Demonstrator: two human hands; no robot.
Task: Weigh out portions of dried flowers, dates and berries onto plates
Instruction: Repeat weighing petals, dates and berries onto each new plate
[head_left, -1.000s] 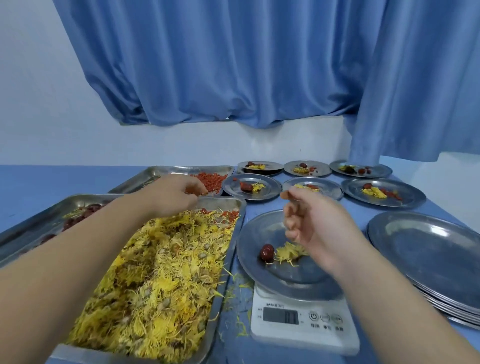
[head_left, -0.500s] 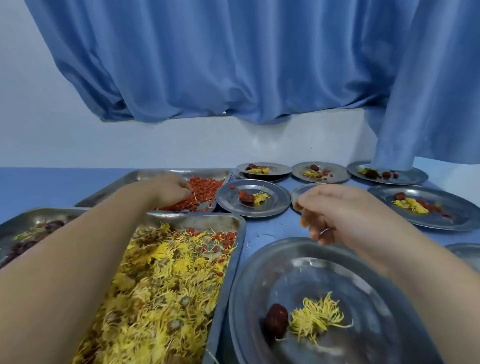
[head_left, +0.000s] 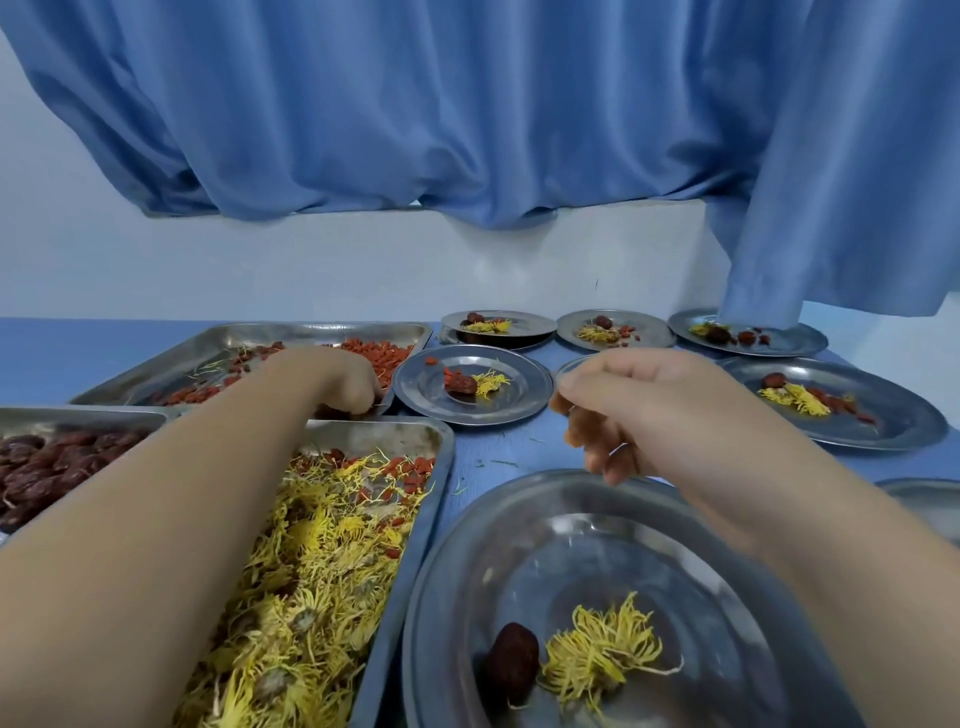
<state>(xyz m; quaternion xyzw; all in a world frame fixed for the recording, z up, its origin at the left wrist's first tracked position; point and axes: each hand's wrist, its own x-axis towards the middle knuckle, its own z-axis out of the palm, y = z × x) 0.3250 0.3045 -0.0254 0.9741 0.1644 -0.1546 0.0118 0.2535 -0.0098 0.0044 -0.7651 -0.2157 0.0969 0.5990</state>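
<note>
Curtain (head_left: 467, 104): blue, gathered folds across the top, longer at right
Wall (head_left: 311, 270): plain white, mid-frame band
Table (head_left: 31, 353): blue surface below

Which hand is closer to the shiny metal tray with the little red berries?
The left. The left hand is down at the near right corner of the rectangular metal tray of red berries; the right hand hovers well to its right, not touching it.

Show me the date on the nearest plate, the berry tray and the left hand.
Dark red date (head_left: 511, 662): head view, its middle.
Steel tray of red berries (head_left: 311, 328): head view, far rim.
Left hand (head_left: 332, 379): head view, its back.
</note>
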